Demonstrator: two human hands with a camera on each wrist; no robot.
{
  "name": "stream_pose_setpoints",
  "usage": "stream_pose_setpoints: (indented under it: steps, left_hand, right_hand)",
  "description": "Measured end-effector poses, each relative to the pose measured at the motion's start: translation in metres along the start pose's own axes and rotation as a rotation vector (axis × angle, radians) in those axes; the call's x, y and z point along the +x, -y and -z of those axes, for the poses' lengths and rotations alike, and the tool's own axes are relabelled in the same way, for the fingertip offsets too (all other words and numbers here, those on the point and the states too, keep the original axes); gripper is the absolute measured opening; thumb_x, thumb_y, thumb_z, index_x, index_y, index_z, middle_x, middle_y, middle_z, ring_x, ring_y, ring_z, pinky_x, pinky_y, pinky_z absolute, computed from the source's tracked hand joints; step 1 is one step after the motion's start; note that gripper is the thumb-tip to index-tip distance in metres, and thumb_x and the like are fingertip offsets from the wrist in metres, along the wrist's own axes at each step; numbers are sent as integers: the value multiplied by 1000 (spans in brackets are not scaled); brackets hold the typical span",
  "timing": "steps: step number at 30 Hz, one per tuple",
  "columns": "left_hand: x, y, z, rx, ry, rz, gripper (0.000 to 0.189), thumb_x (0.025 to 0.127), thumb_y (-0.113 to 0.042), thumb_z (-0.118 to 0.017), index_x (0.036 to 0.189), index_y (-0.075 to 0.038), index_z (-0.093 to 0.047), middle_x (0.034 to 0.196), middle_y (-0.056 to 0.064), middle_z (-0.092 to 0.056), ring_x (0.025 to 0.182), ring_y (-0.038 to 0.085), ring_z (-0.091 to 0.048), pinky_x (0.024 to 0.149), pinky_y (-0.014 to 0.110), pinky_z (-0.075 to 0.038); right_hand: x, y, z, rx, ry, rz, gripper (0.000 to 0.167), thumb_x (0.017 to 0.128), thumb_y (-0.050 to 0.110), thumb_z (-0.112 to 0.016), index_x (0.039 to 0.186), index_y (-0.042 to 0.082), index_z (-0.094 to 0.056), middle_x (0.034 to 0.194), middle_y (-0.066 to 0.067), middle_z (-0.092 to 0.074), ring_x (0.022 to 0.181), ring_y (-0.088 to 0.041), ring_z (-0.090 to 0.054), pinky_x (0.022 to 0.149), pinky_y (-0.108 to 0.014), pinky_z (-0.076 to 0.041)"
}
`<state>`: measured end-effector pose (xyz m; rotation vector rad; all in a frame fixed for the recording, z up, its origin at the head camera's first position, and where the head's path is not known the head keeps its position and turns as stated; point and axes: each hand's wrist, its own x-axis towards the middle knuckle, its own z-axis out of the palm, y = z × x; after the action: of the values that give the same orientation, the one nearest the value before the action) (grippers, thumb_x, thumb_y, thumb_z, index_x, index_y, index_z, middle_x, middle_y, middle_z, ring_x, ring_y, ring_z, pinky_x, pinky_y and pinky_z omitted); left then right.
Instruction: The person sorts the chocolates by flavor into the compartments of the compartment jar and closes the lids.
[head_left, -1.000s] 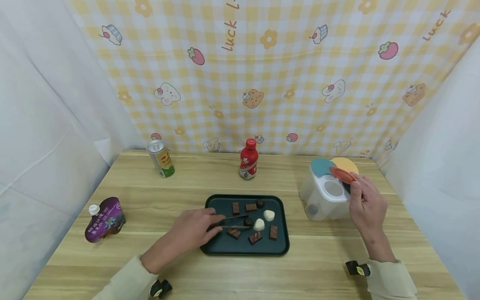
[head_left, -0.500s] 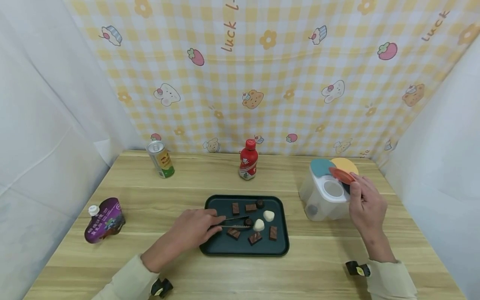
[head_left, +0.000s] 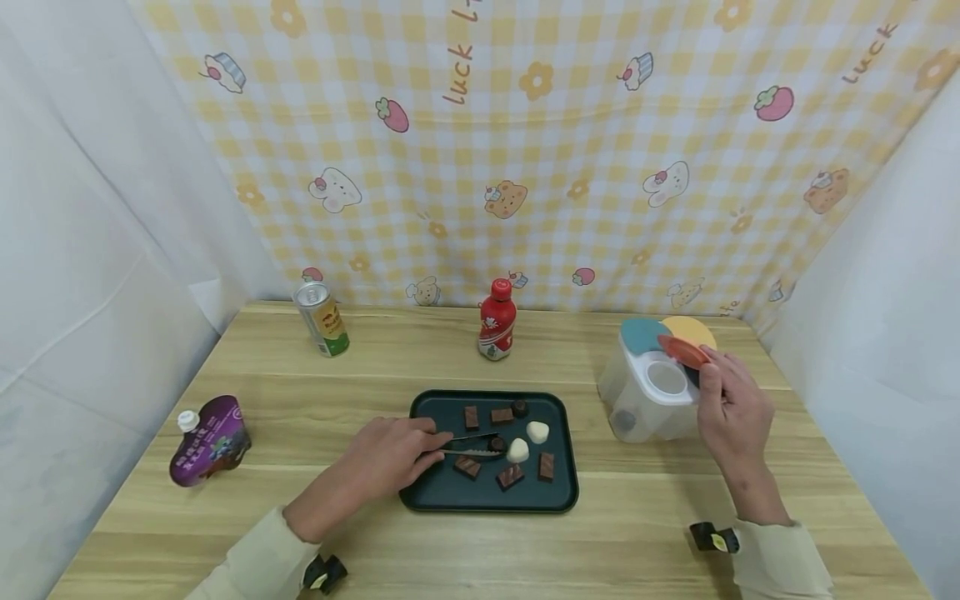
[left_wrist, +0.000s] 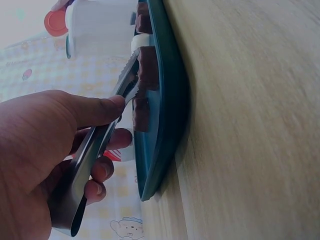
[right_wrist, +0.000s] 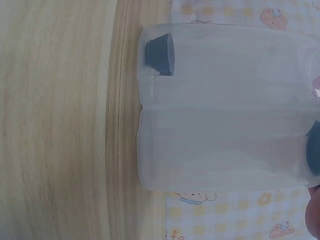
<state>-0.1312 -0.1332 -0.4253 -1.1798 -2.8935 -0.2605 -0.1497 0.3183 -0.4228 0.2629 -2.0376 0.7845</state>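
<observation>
My left hand (head_left: 393, 450) grips metal tongs (left_wrist: 82, 172) over the left side of a dark green tray (head_left: 487, 502). The tongs' serrated tips stand on either side of a round dark chocolate (head_left: 497, 444); whether they press on it I cannot tell. Brown bar-shaped chocolates (head_left: 511, 476) and white heart-like chocolates (head_left: 517, 450) lie around it. At the right, my right hand (head_left: 738, 408) pinches a raised red lid (head_left: 684, 351) on a clear plastic container (right_wrist: 225, 145). The round opening under that lid is uncovered. One dark piece (right_wrist: 161, 54) lies inside, near the bottom.
Blue (head_left: 645, 335) and yellow (head_left: 690, 330) lids on the container lie closed. A red bottle (head_left: 497, 321) stands behind the tray, with a can (head_left: 322, 319) at the back left. A purple pouch (head_left: 212, 442) sits at the left. A patterned curtain (head_left: 525, 150) hangs behind the table.
Almost nothing differs. The tongs' tips have drawn slightly closer together around the round dark chocolate, while my right hand keeps the red lid raised in the same place.
</observation>
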Motion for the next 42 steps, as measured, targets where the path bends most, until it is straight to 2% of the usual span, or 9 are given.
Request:
stream_pose_setpoints:
  steps: [3,6,10,18,23,25,30,34,42]
  left_hand:
    - [0,-1,1,3,1,-2,28,98,-26,-73,122,-13,-78,85,-4,-61,54,3,-40,44,23,-31]
    - [1,-2,2,14,-10,-13,28,99,-28,-72,123,-14,-78,84,-5,-60,53,2,-38,44,22,-30]
    - [5,-4,8,28,-58,-37,28,98,-29,-73,122,-15,-79,85,-5,-61,54,2,-38,43,21,-29]
    - [21,-14,27,16,-170,-80,31,98,-29,-73,125,-16,-77,87,-4,-63,54,3,-42,43,21,-28]
    - [38,-26,35,-25,-215,-112,31,99,-30,-72,126,-15,-77,95,-3,-68,58,3,-47,46,19,-31]
    - [45,-31,37,-37,-226,-117,31,100,-31,-71,126,-16,-77,97,-2,-69,59,4,-49,46,19,-31]
    - [68,-44,42,-50,-240,-131,32,100,-32,-70,128,-18,-76,101,-2,-71,62,5,-53,47,19,-33]
    - [87,-52,45,-34,-256,-151,33,101,-33,-69,130,-19,-75,100,-4,-71,63,5,-53,47,19,-33]
    - [118,-69,50,-75,-260,-149,34,102,-32,-67,134,-21,-73,106,-5,-71,70,6,-58,48,18,-34]
  right_hand:
    - [0,0,0,14,-4,5,31,105,18,-59,115,-7,-75,107,-25,-73,110,6,-59,90,-7,-38]
    - [-1,1,-1,-4,-11,2,33,105,19,-58,112,-7,-76,107,-24,-73,105,-19,-69,91,-7,-38]
    - [0,1,-1,-30,-10,-14,38,106,24,-56,110,-8,-76,109,-26,-72,99,-47,-67,93,-8,-37]
    - [1,2,-1,-38,-21,-27,45,107,30,-56,110,-10,-76,112,-24,-72,104,-48,-67,105,-18,-37]
    - [3,2,-1,-26,3,-21,37,106,23,-57,109,-8,-76,111,-24,-73,100,-47,-67,94,-8,-37]
    - [2,2,-1,-22,9,-20,34,105,21,-57,110,-7,-77,110,-23,-73,103,-35,-68,87,-5,-36]
    - [1,-1,-1,-29,2,-21,31,104,18,-58,108,-7,-77,109,-23,-73,106,-28,-69,86,-5,-36]
    - [0,-3,-1,-28,-6,-17,30,103,14,-58,99,-9,-78,109,-25,-73,101,-47,-68,88,-4,-35]
    - [1,2,2,-37,8,-26,34,105,19,-57,105,-10,-76,112,-24,-72,102,-51,-66,91,-6,-35]
